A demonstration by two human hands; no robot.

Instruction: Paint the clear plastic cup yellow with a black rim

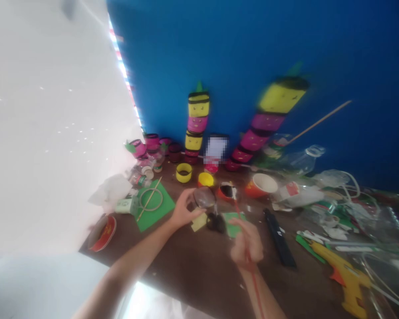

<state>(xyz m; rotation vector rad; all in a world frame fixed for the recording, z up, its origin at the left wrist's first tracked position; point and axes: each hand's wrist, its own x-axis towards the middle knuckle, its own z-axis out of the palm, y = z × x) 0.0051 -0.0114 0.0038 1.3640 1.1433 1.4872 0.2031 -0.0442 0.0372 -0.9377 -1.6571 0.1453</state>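
Note:
My left hand [183,208] is wrapped round a clear, round plastic piece [204,198] that looks like a cut bottle end. In my right hand [248,243] is a thin red-handled paintbrush [258,290], its handle running back along the forearm. The brush tip reaches a small red cup of dark paint [226,192]. Below the plastic piece lie a yellow paper scrap [199,222] and a small black item [216,222], too blurred to name. A green paper square [232,225] lies partly behind my right hand.
Stacked yellow and pink face pots [198,122] stand by the blue wall. A yellow glue gun [347,274] and a black strip [279,239] lie rightward, near plastic bottles [302,159]. Leftward are a tape ring [151,199] on green paper and a tilted red cup [104,235].

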